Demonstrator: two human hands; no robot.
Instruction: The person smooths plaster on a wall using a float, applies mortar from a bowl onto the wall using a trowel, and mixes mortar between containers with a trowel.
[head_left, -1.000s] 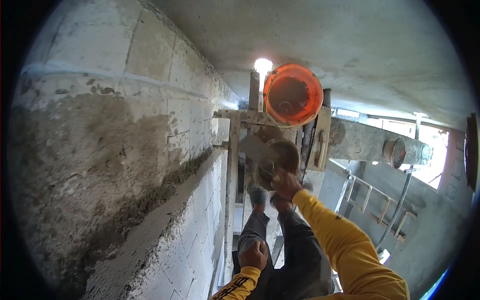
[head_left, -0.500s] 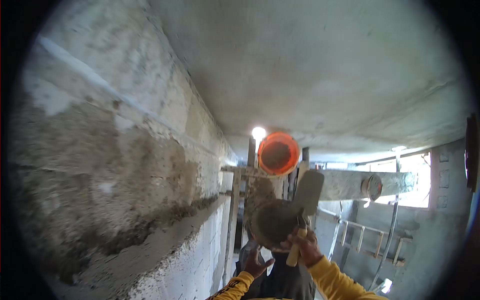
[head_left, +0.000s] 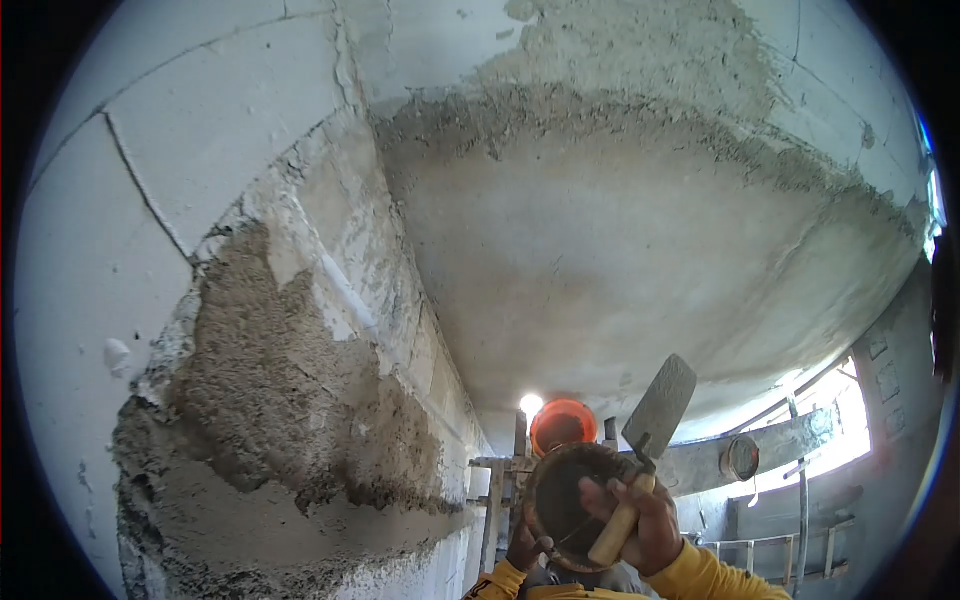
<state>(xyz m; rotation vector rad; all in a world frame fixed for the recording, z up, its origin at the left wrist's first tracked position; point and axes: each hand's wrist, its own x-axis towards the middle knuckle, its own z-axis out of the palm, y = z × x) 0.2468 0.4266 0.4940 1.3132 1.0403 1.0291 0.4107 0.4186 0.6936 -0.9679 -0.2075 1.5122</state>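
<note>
Head view, and on the left sleeve (head_left: 492,582) there are dark marks, cut off and too small for me to read! My right hand (head_left: 655,530) has its fingers closed round the wooden handle of the trowel (head_left: 664,402), blade tilted up, tip leaning right. My left hand (head_left: 525,548) grips the round pan (head_left: 541,497) at its left rim, thumb showing, other fingers partly hidden. Right fingers reach over the pan's right side, and the handle crosses that near edge. Just beyond sits the orange bucket (head_left: 563,410); whether it touches the pan, I can't tell. Open air lies left of the blade; to its right runs the long beam (head_left: 690,468), then the bright opening (head_left: 850,425). Rough mortar (head_left: 290,370) coats the left wall (head_left: 100,270).
</note>
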